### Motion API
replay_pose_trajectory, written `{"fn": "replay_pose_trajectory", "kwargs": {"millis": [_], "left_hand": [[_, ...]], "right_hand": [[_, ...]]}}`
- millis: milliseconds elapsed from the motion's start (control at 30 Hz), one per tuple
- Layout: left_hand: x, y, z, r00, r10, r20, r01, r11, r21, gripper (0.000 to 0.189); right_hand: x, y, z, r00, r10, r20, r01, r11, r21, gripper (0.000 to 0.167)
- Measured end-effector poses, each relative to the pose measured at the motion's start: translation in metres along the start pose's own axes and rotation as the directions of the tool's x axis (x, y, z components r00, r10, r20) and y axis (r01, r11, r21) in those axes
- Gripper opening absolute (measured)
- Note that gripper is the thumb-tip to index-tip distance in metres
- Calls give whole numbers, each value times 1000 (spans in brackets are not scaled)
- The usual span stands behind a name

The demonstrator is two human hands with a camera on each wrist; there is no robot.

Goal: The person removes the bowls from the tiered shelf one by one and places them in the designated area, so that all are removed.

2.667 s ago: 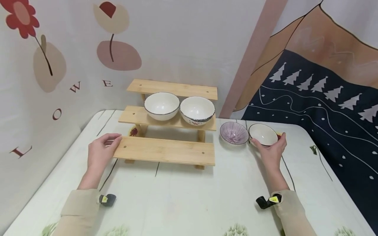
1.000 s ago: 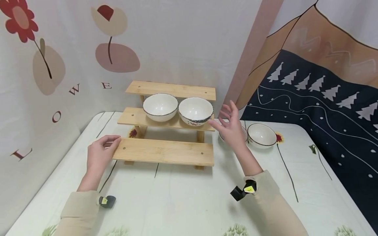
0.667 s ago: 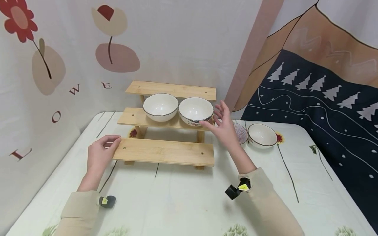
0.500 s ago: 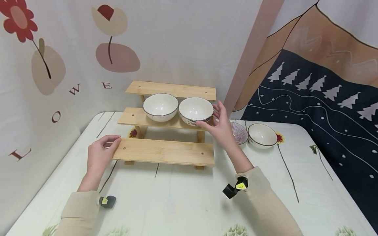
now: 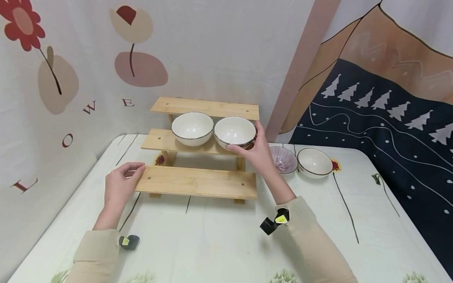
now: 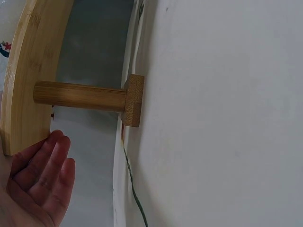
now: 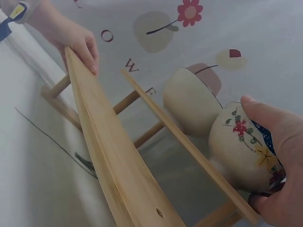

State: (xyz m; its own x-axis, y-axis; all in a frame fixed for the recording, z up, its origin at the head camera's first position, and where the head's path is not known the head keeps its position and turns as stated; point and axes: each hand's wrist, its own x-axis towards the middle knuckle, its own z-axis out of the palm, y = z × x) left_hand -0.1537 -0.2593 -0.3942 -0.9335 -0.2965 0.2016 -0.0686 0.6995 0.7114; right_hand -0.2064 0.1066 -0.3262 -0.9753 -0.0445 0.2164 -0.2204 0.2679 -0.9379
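Note:
A three-tier wooden display rack stands on the table. My left hand holds the left end of its lowest board, fingertips at the board's end in the left wrist view. On the middle board two white bowls sit side by side. Around the right-hand bowl, which has painted flowers outside and a dark rim, curls my right hand, thumb at the front and fingers round the right side. The left-hand bowl, white with a thin dark rim, stands close beside it.
Right of the rack, a purple-striped bowl and a smaller cream bowl with a dark rim stand next to each other on the patterned tablecloth. Printed curtains hang behind the table.
My right hand has left the cream bowl on the table, moved left and taken hold of the flowered bowl on the middle board. My left hand has stayed on the rack.

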Motion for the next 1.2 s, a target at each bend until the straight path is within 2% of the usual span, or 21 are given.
{"fn": "replay_pose_trajectory", "kwargs": {"millis": [167,367,500,833,967,1200], "left_hand": [[-1,0,0,1000,-4,3,4,1000,-3,38],[0,0,1,1000,-11,4,11,1000,-5,38],[0,1,1,1000,-15,7,15,1000,-9,38],[1,-1,2,1000,3,7,-3,1000,-11,40],[1,-1,1,1000,-1,6,1,1000,-10,39],[1,-2,0,1000,12,4,-12,1000,13,38]], "right_hand": [[1,0,4,1000,-25,-18,24,999,-37,115],[1,-4,6,999,12,-39,-15,996,-85,123],[2,-4,7,998,18,-58,-24,994,-105,121],[-1,0,8,993,4,-117,-17,994,-107,115],[-6,0,5,991,5,-132,-22,992,-127,114],[-16,-3,-4,990,11,-138,-24,995,-97,111]]}}
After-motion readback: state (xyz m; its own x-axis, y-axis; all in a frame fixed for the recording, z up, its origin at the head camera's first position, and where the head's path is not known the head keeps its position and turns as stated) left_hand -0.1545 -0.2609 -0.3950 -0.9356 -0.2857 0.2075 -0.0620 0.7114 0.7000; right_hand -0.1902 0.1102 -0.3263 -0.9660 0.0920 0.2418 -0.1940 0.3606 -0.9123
